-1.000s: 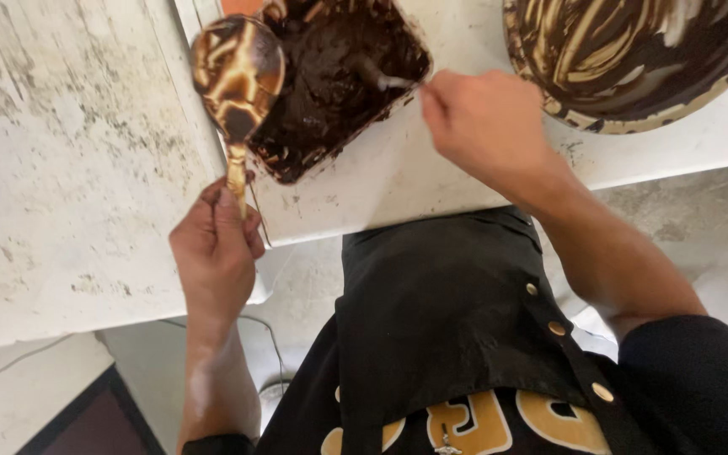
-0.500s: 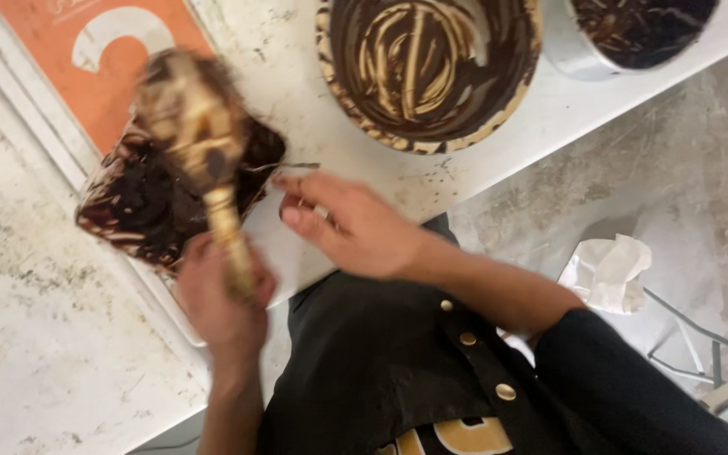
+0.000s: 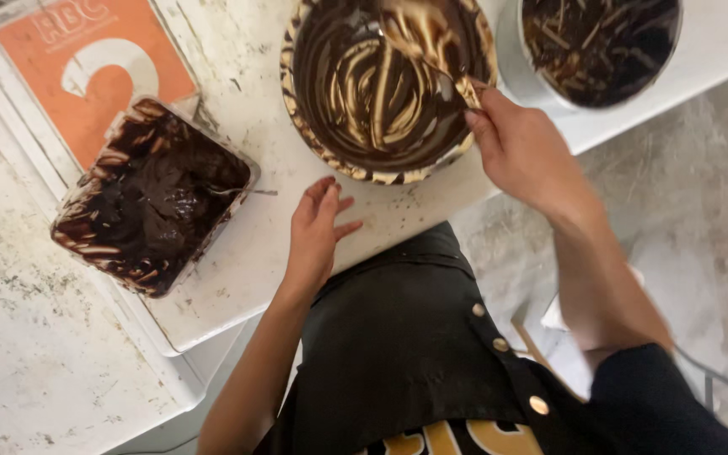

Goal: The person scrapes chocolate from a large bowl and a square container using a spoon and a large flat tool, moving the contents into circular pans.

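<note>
Gripping a spoon (image 3: 431,50) by its handle, the right hand (image 3: 522,152) has its fingers curled tight round it at the near rim of a bowl (image 3: 313,143). The spoon's head, coated in pale and dark batter, lies inside the bowl, which is streaked with the same mix and stands near the front edge of the bench (image 3: 246,278). The left hand (image 3: 315,229) rests flat on the bench just in front of the bowl, fingers loosely spread and holding nothing. Left of it, near the bench's front left corner, sits a square tub (image 3: 152,198) full of dark batter. A second pot (image 3: 600,46) of dark mix stands beside the bowl toward the right edge. An orange card (image 3: 103,80) lies behind the tub.
</note>
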